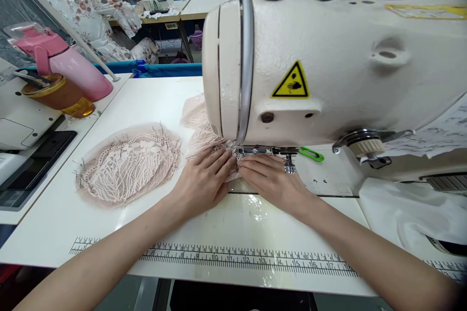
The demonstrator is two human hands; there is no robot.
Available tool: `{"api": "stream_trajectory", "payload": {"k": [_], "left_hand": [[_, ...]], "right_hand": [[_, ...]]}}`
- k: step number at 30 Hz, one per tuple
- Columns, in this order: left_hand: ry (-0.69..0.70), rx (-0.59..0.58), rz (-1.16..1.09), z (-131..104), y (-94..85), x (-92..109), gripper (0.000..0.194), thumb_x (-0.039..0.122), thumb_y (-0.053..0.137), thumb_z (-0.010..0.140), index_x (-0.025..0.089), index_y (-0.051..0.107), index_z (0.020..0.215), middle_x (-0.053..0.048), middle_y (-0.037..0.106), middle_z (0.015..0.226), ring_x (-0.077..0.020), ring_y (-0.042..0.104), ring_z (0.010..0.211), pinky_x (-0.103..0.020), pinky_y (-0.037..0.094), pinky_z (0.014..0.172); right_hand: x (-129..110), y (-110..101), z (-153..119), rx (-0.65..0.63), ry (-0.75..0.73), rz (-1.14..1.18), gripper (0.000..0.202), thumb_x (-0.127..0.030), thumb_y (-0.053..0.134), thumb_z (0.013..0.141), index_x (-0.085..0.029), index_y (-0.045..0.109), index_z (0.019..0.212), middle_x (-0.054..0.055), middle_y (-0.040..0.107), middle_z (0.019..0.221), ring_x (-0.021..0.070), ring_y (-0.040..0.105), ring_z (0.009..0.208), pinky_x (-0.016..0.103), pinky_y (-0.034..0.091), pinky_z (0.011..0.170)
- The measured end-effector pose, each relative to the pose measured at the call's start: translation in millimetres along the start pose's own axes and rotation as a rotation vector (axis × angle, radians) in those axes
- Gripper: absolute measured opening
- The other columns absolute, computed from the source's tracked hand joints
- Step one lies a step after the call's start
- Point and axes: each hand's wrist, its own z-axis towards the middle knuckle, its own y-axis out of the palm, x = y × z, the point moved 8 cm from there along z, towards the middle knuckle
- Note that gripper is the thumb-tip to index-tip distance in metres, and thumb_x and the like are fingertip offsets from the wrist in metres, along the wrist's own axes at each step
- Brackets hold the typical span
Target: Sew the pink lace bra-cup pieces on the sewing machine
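- At 12 o'clock, left hand (204, 180), right hand (273, 180) flat, unclenched on pink lace (205, 138); judged mid-work.
- At 9 o'clock, oval panel (127, 170), threads untrimmed; stitching completeness unclear.

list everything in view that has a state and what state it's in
left hand: open, fingers on lace
right hand: open, fingers on lace
lace between hands: partly covered by fingers
sewing machine: running or stopped, cannot tell
lace piece at left: spread out, loose threads
pink bottle: lid on
amber cup: uncovered, tools inside
white cloth: rumpled
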Motion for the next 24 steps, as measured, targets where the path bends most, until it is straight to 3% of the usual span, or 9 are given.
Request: {"api": "stream_trajectory", "payload": {"k": [7, 13, 18, 24], "left_hand": [[0.009, 0.044, 0.006, 1, -2.1, 3, 0.042, 0.022, 0.046, 0.090, 0.005, 0.060, 0.126, -0.015, 0.061, 0.131, -0.0294, 0.057, 0.124, -0.049, 0.041, 0.111], [-0.003, 0.050, -0.018, 2, -0.6, 3, 0.042, 0.023, 0.045, 0.091, 0.009, 0.058, 0.128, -0.013, 0.061, 0.132, -0.0271, 0.057, 0.124, -0.048, 0.041, 0.112], [-0.001, 0.048, 0.004, 2, -0.5, 4, 0.041, 0.024, 0.045, 0.093, 0.008, 0.058, 0.128, -0.014, 0.060, 0.133, -0.0272, 0.056, 0.125, -0.048, 0.041, 0.112], [0.003, 0.020, 0.028, 3, 0.4, 5, 0.041, 0.024, 0.045, 0.095, 0.013, 0.055, 0.133, -0.012, 0.058, 0.135, -0.0265, 0.053, 0.129, -0.048, 0.040, 0.112]], "right_hand": [[3, -4, -1, 0.029, -0.015, -0.073, 0.021, -0.006, 0.051, 0.091, -0.017, 0.067, 0.099, 0.002, 0.073, 0.108, 0.0145, 0.066, 0.101, 0.028, 0.053, 0.081], [9, -5, -6, -0.006, 0.085, -0.145, 0.019, -0.015, 0.056, 0.091, -0.023, 0.068, 0.103, -0.001, 0.072, 0.111, 0.0148, 0.068, 0.083, 0.033, 0.047, 0.066], [12, -9, -6, -0.014, 0.137, -0.162, 0.024, -0.015, 0.052, 0.092, -0.025, 0.066, 0.109, -0.001, 0.072, 0.113, 0.0144, 0.066, 0.073, 0.035, 0.046, 0.066], [14, -19, 1, -0.027, 0.150, -0.097, 0.033, -0.008, 0.039, 0.094, -0.026, 0.064, 0.106, 0.000, 0.073, 0.103, 0.0159, 0.065, 0.076, 0.036, 0.047, 0.071]]}}
